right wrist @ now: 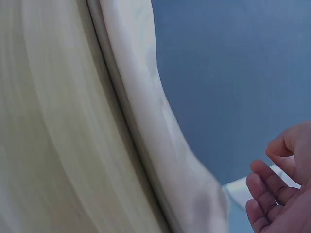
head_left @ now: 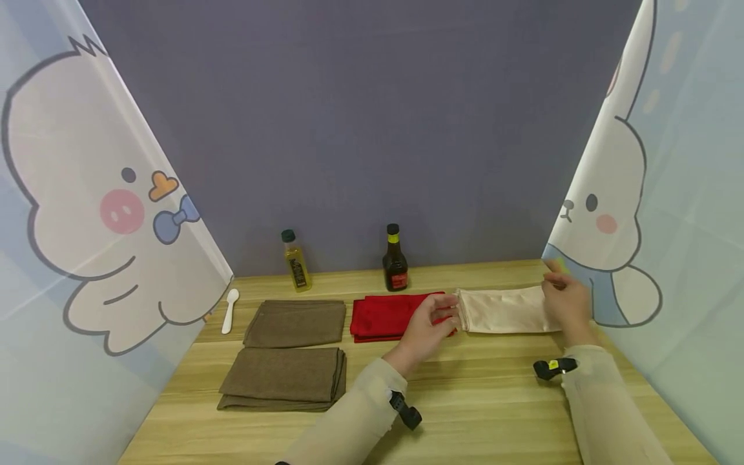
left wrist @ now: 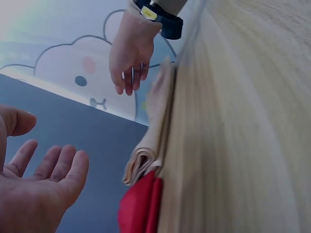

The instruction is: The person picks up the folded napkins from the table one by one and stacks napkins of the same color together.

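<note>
L hand (head_left: 425,330) & R hand (head_left: 567,306), fingers relaxed, part-curled, gripping nothing, at opposite ends of folded cream cloth (head_left: 506,311) on worktop (head_left: 482,394), beside red cloth (head_left: 380,316), dark bottle (head_left: 395,261) behind, red label (head_left: 399,281) text too small to read.

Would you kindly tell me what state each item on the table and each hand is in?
Cream satin cloth: folded in layers
Red cloth: folded, partly behind the left hand in the head view
Left hand: fingers loosely bent, holding nothing
Right hand: fingers loosely curled, holding nothing
Far brown cloth: folded
Near brown cloth: folded
Oil bottle: upright, capped
Dark sauce bottle: upright, capped
White spoon: lying flat
</note>
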Demonstrator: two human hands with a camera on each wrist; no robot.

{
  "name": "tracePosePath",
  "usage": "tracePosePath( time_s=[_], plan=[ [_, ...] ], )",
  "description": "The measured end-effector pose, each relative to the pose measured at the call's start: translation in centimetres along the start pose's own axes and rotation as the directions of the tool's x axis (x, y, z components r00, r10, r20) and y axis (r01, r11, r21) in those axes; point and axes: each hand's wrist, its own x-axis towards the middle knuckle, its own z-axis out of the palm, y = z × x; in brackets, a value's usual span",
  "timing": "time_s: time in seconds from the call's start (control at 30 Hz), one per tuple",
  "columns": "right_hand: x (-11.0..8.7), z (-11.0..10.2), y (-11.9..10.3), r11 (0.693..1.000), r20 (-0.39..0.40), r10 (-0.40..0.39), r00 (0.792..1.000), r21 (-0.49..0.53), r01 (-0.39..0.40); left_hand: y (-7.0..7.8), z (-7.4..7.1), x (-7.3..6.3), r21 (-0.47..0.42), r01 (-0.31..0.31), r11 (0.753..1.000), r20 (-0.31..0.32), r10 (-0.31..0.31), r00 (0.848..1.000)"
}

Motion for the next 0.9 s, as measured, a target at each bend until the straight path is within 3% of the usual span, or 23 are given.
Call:
tracePosePath(
  time_s=[0.07, 0.23, 0.53, 0.9],
  plan=[
    [-0.4, 0.9, -0.8, 0.999, -0.004, -0.049, 0.999, 0.005, 0.049, 0.5, -0.7, -0.5, 0.006, -0.002, 1.000, 0.008, 0.002, 1.000],
    [-1.3, 3.2, -2.3, 0.989, 0.076, -0.148, 0.986, 0.031, 0.146, 1.0, -3.1, -2.2, 0.054, -0.011, 0.998, 0.026, 0.010, 1.000],
    [-2.5, 5.7, -3.5, 0.978, 0.176, -0.207, 0.962, 0.065, 0.198, 1.6, -7.4, -3.8, 0.115, -0.020, 0.993, 0.001, 0.020, 1.000],
    [-4.7, 9.1, -6.1, 0.960, 0.236, -0.262, 0.936, 0.158, 0.229, 2.0, -11.1, -5.1, 0.163, -0.023, 0.986, -0.035, 0.029, 0.999]
  ],
)
